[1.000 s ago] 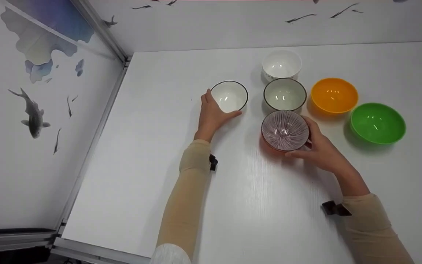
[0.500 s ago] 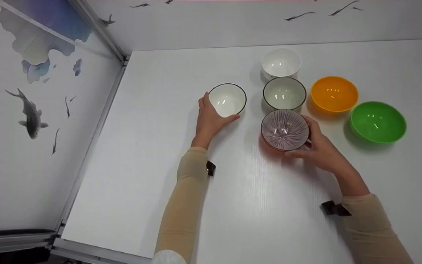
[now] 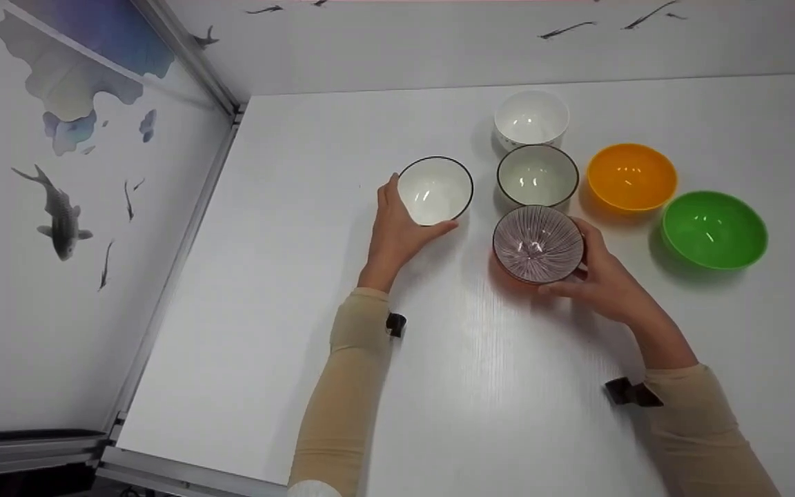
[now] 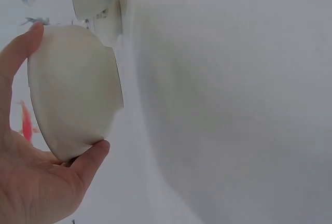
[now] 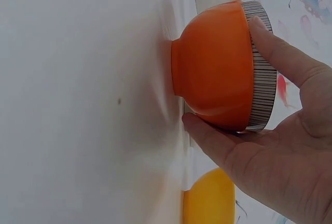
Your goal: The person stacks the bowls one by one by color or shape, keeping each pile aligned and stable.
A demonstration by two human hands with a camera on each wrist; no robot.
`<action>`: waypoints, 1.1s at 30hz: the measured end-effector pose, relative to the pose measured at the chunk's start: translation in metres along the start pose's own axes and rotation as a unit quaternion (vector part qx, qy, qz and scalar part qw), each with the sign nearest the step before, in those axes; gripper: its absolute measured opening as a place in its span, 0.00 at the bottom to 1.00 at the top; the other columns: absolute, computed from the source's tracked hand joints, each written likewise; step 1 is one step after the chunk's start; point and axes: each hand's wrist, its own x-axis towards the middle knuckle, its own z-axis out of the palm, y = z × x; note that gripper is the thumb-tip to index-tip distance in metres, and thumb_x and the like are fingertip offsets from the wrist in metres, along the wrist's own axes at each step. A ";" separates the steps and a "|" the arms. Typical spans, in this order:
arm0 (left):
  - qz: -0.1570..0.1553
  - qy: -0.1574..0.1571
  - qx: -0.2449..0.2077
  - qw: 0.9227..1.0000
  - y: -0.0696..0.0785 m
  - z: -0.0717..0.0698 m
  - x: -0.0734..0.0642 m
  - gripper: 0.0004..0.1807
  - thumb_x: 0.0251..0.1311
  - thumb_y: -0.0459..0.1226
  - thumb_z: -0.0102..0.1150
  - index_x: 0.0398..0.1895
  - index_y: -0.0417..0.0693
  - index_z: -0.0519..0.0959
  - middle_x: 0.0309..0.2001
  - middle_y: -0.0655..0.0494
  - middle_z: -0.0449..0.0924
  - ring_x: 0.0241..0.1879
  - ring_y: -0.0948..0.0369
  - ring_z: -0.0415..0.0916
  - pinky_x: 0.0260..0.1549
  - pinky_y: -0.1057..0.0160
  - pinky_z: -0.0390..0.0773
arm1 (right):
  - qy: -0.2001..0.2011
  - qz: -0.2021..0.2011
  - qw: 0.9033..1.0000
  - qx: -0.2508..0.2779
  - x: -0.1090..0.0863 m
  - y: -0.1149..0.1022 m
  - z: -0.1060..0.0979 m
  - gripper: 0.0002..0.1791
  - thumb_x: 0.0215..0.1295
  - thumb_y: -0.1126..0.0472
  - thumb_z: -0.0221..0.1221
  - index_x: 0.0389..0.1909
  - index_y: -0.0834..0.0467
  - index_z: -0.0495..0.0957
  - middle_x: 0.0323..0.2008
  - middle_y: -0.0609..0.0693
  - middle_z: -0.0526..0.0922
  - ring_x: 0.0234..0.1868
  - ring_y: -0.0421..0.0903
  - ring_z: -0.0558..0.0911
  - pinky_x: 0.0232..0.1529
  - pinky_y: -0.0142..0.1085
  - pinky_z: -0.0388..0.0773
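Note:
My left hand (image 3: 397,228) grips a white bowl (image 3: 437,190) with a dark rim, thumb on the near side and fingers on the left. In the left wrist view, that bowl's foot looks raised above the table. My right hand (image 3: 601,279) holds two nested bowls from the right. The inner one is a bowl with purple-brown stripes (image 3: 537,243); beneath it an orange-red bowl (image 5: 215,63) shows in the right wrist view. From there I cannot tell whether its foot touches the table. The two held loads are apart, the white bowl on the left.
Just behind the nested pair stands a pale green-grey bowl (image 3: 537,178) with a dark rim. A white bowl (image 3: 531,119) is farther back. To the right are a yellow-orange bowl (image 3: 631,177) and a green bowl (image 3: 714,230). A wall panel (image 3: 114,207) borders the white table's left side.
My left hand has moved the dark-rimmed white bowl slightly toward me, then to the right, and the bowl looks a little larger. My right hand and the nested bowls have stayed put.

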 end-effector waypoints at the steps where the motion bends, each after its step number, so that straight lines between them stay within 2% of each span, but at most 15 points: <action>1: 0.004 -0.002 -0.003 1.000 0.001 0.000 -0.001 0.69 0.40 0.58 0.79 0.79 0.43 0.45 0.73 0.46 0.56 0.70 0.50 0.64 0.68 0.53 0.71 | 0.001 -0.002 1.000 0.001 0.000 0.000 0.000 0.60 0.53 0.67 0.73 0.76 0.61 0.39 0.75 0.65 0.54 0.75 0.64 0.59 0.71 0.60 0.61; 13: 0.042 -0.008 -0.045 0.998 0.012 -0.001 -0.012 0.68 0.40 0.56 0.80 0.79 0.44 0.47 0.75 0.47 0.56 0.72 0.51 0.62 0.70 0.52 0.69 | -0.001 0.003 1.000 0.001 0.000 0.002 0.000 0.60 0.53 0.67 0.72 0.76 0.60 0.39 0.75 0.67 0.54 0.75 0.66 0.59 0.72 0.61 0.60; 23: 0.071 -0.022 -0.053 0.996 0.032 -0.001 -0.024 0.68 0.39 0.56 0.80 0.79 0.44 0.48 0.74 0.48 0.59 0.72 0.53 0.62 0.70 0.52 0.69 | -0.005 0.003 1.000 0.009 -0.001 0.002 -0.002 0.61 0.53 0.69 0.72 0.77 0.60 0.36 0.75 0.69 0.52 0.74 0.69 0.58 0.71 0.64 0.60; 29: 0.092 -0.018 -0.061 0.994 0.042 -0.002 -0.031 0.67 0.38 0.55 0.81 0.78 0.44 0.51 0.74 0.48 0.60 0.72 0.53 0.64 0.69 0.52 0.70 | -0.005 0.009 1.000 0.003 -0.001 0.002 -0.002 0.61 0.53 0.69 0.72 0.77 0.59 0.37 0.75 0.68 0.52 0.75 0.67 0.57 0.72 0.63 0.60; 33: 0.107 -0.029 -0.075 0.991 0.047 -0.003 -0.034 0.66 0.38 0.53 0.82 0.78 0.44 0.52 0.74 0.49 0.61 0.71 0.53 0.64 0.68 0.51 0.70 | -0.009 0.007 1.000 0.004 0.000 0.003 -0.003 0.61 0.54 0.69 0.71 0.77 0.59 0.36 0.75 0.68 0.52 0.75 0.67 0.58 0.71 0.62 0.60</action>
